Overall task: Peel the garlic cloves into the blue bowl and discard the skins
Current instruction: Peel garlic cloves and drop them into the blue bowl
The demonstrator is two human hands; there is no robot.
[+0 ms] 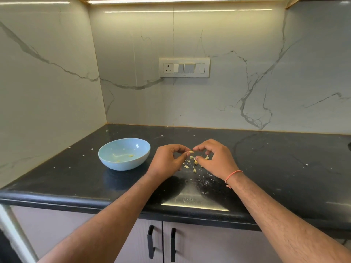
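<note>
Small garlic clove (191,152) pinched at the fingertips of the left hand (167,160), held just above the black desk (275,168), right of the blue bowl (124,154). Right hand (214,158) curled close beside, thumb and forefinger tips nearly meeting at the clove, apparently picking at its skin; whether actually touching, hard to tell. Both hands curled, not spread. Loose skins (194,164) scattered on the desk under and between the hands, a few more flecks further off. A few pale yellow bits, likely peeled cloves, already lying in the bowl. Judged light and tiny, firm at the core but easily bruised by a hard squeeze; papery skin dry, brittle, prone to tearing in shreds and clinging to fingers. Peeled flesh likely a little sticky and slippery. Best held across the fat middle with one hand, skin lifted by a nail at the pointed tip or root end. Bowl probably light enough to slide if knocked, so a gentle drop in rather than a push. Skins weightless, better gathered by sweeping together than picked singly
</note>
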